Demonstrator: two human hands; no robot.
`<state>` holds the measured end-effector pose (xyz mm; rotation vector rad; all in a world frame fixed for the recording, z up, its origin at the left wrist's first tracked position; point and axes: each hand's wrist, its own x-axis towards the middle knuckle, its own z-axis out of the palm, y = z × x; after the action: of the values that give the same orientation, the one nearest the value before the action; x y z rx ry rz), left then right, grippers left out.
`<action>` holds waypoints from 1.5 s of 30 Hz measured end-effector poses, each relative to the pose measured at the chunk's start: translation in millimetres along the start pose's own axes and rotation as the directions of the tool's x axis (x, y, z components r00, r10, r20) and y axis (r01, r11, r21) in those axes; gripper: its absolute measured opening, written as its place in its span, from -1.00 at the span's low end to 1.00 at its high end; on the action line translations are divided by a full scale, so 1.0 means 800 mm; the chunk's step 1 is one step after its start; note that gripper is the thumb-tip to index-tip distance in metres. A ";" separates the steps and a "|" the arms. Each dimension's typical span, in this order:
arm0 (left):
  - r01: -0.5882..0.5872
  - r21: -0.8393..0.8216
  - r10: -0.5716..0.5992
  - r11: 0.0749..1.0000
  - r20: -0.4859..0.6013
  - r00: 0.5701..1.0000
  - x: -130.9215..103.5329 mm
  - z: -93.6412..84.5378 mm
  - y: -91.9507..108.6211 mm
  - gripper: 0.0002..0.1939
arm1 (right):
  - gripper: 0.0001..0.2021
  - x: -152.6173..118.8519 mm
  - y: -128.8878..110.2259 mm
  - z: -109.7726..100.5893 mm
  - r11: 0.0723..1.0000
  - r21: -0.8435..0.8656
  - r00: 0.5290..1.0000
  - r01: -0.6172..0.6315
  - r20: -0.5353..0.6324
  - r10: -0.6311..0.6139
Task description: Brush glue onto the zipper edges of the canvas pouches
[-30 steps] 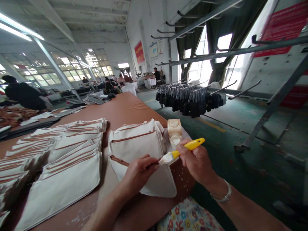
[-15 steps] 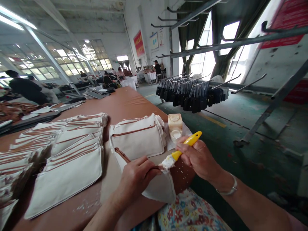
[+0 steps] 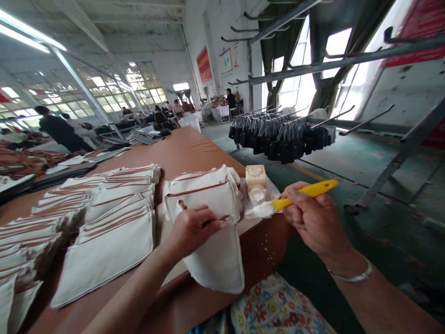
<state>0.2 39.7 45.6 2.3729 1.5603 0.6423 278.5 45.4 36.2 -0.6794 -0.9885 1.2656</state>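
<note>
My left hand (image 3: 196, 227) is closed on the brown-trimmed upper edge of a white fabric piece (image 3: 219, 260), whose lower part hangs over the table's edge. My right hand (image 3: 311, 215) grips a brush with a yellow handle (image 3: 321, 187); its bristles (image 3: 259, 211) are coated in white paste and point left, apart from the fabric. Behind the bristles stands a cream container (image 3: 256, 178) with a round opening showing white inside. Just beyond my left hand lies a pile of white pouches with brown zipper strips (image 3: 201, 195).
Rows of stacked white pouches (image 3: 107, 246) cover the left of the brown table (image 3: 187, 148). Black bags (image 3: 278, 139) hang on a metal rack (image 3: 378, 167) at the right. Several people are farther back. Patterned cloth (image 3: 271, 306) shows below the table edge.
My right hand has moved right with the brush, whose bristles have left the fabric edge. My left hand has shifted slightly up, and the white piece now hangs flatter. The view has turned slightly left.
</note>
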 end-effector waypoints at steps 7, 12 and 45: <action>0.085 -0.362 -0.041 0.928 0.128 0.991 0.033 -0.118 -0.008 -0.09 | -0.89 0.008 -0.033 -0.022 0.980 0.102 0.969 0.170 -0.201 -0.147; 0.488 -0.250 -0.382 0.837 0.372 0.846 0.001 -0.125 -0.120 -0.21 | -0.89 -0.001 -0.006 -0.041 0.994 0.095 0.975 0.052 -0.220 -0.030; 0.236 -0.594 -0.230 0.769 0.087 0.969 -0.040 0.074 -0.010 -0.78 | -0.72 0.047 0.093 0.031 0.973 -0.218 0.991 -0.074 0.092 0.096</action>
<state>10.9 16.7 -17.1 1.6752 1.3470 0.9051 222.9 94.9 -8.4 -0.8374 -1.2030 1.2901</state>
